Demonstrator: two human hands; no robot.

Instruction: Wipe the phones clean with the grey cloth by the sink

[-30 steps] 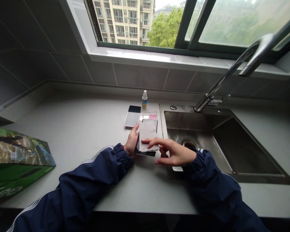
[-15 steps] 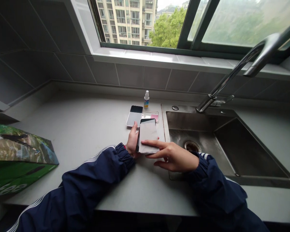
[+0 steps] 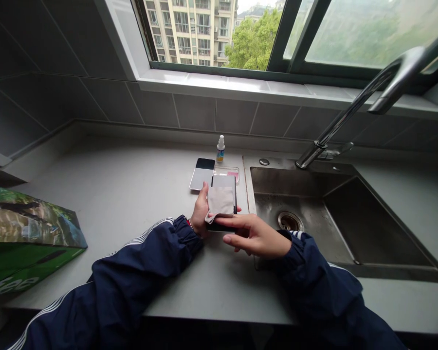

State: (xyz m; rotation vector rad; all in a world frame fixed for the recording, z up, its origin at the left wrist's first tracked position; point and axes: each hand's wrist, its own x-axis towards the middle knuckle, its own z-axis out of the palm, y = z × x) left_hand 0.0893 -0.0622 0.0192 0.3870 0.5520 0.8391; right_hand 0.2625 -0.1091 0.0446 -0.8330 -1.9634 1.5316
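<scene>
My left hand (image 3: 200, 214) is wrapped round a dark phone (image 3: 224, 181), its thumb along the left edge. A pale grey cloth (image 3: 221, 200) with a zigzag edge lies across the phone's face. At the cloth's lower edge are the fingers of my right hand (image 3: 257, 236), pressing it against the phone; the cloth's lower left corner is bunched. The phone's top and bottom ends show beyond the cloth. Just behind my hands, another phone (image 3: 203, 174) with a light frame lies on the counter. Beside it is a clear case (image 3: 230, 171) with something pink in it, partly hidden.
A small white-capped bottle (image 3: 221, 149) stands behind the clear case. To the right is a steel sink (image 3: 339, 223) with a chrome faucet (image 3: 354, 116). A green printed box (image 3: 32, 238) is on the left of the pale counter (image 3: 131, 180), below the window.
My right hand has drawn the cloth's lower edge up and left, bunching its corner. More of the phone's top and lower end now shows. My left hand keeps its hold.
</scene>
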